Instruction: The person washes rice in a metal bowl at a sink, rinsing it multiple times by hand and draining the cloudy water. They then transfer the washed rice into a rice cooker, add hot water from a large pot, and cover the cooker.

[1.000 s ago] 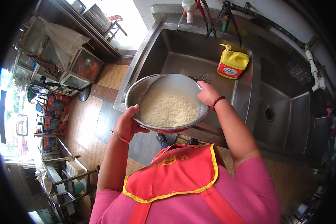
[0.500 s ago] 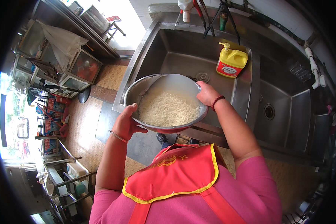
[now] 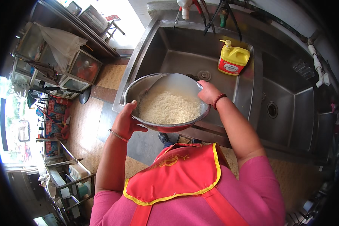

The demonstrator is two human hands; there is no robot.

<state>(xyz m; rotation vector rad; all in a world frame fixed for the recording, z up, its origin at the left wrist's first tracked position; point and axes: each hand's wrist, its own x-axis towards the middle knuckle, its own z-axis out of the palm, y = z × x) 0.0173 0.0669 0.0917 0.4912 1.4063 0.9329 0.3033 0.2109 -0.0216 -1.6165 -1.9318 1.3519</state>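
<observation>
Between my two hands is a metal bowl (image 3: 133,86) holding white rice (image 3: 170,109), with cloudy water pooled toward its far side. My left hand (image 3: 125,122) grips the bowl's near left side, thumb up at the rim and fingers underneath. On the right, my right hand (image 3: 208,93) is closed on the rim, its fingertips partly hidden. The bowl is tilted away from me, over the near edge of the large steel sink (image 3: 194,59). A round drain (image 3: 204,75) shows just beyond the bowl.
A yellow pump jug (image 3: 233,57) with a red label stands in the large sink's far right corner. To the right is a second sink basin (image 3: 286,109). Tongs (image 3: 224,15) hang behind the sink. Glass cabinets (image 3: 84,67) and a metal rack (image 3: 69,180) stand left.
My hands and the bowl stay nearly in place, with a very slight shift and more of the bowl's near outer side showing. The rice and water look much the same.
</observation>
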